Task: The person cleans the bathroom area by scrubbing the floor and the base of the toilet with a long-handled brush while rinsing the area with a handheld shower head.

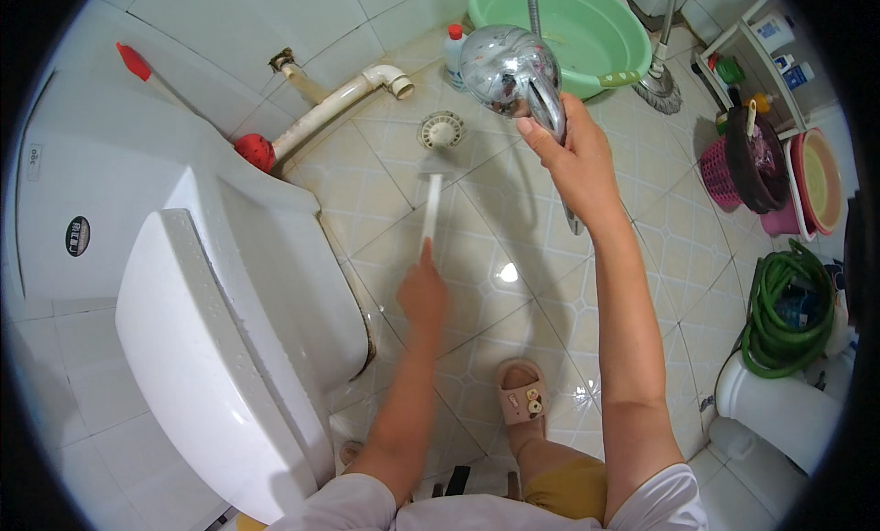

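Note:
My left hand (424, 288), a little smeared by motion, is closed round the white handle of a scrub brush (432, 210). The blurred head of that brush is down at the tiled floor (385, 210), just on the near side of a round floor drain (441, 129). Held up higher in my right hand (583, 160) is a chrome shower head (504, 68), gripped by its handle. Its metal hose shows at the top of the view. Whether water runs from it I cannot tell.
A white toilet (229, 348) fills the left side. Behind the drain are a pipe (339, 114), a red-capped bottle (455, 54) and a green basin (587, 36). At the right stand a mop (658, 86), a shelf rack (747, 49), stacked basins (816, 182) and a coiled green hose (770, 320).

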`<state>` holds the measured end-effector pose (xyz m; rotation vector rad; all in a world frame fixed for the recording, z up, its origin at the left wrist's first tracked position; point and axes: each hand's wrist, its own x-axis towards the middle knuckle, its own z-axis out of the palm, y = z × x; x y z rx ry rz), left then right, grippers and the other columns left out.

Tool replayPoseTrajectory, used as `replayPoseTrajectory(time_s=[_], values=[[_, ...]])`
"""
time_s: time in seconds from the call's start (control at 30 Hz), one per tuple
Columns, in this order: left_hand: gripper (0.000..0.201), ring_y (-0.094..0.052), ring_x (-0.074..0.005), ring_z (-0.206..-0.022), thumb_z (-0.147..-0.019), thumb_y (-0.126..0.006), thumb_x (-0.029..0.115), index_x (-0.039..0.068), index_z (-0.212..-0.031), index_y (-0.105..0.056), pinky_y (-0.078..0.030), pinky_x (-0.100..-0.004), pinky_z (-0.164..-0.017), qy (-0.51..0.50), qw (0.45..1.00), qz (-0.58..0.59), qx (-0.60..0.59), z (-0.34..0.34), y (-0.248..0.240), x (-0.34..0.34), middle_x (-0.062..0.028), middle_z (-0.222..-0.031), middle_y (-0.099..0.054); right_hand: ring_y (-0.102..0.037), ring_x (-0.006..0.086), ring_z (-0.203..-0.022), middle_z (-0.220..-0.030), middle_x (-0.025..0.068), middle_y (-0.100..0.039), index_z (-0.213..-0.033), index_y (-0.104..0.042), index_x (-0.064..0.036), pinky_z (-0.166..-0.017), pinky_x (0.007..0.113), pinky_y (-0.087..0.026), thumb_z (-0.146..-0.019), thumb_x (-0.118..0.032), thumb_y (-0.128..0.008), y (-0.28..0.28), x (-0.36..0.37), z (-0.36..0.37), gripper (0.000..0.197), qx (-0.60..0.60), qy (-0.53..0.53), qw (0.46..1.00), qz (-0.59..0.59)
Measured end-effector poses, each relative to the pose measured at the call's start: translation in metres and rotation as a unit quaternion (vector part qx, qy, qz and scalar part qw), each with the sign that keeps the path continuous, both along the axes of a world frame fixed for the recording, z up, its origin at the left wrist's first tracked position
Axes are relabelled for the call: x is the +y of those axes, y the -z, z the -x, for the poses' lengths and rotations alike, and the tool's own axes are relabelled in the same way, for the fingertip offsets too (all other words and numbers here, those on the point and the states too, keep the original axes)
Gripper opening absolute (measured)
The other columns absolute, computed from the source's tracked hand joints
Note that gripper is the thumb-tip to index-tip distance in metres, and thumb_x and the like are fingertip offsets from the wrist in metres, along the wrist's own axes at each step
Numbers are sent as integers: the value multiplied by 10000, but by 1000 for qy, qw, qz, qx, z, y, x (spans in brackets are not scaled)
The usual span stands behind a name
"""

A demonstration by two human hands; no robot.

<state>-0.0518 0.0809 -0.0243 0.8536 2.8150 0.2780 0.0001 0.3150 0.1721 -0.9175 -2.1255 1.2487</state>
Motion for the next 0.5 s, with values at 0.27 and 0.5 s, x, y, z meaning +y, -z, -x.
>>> replayPoseTrajectory(time_s=[0.27, 0.5], values=[[472, -590, -302, -627, -870, -490, 135, 236, -1329, -447, -473, -429, -553, 39, 993, -111, 29, 19, -12, 47, -108, -732, -566, -445, 118, -587, -653, 20, -520, -968, -590, -57, -546, 267, -366, -799, -344, -658, -16, 21, -14, 340, 24, 63, 997, -31], [531, -589, -313, -667, -846, -457, 58, 312, -1313, -466, -489, -425, -585, 212, 969, -67, -112, -81, -2, 56, -144, -786, -533, -455, 99, -591, -660, 12, -525, -978, -591, -49, -546, 258, -369, -801, -342, -662, -17, 26, -22, 350, 31, 65, 997, -3]])
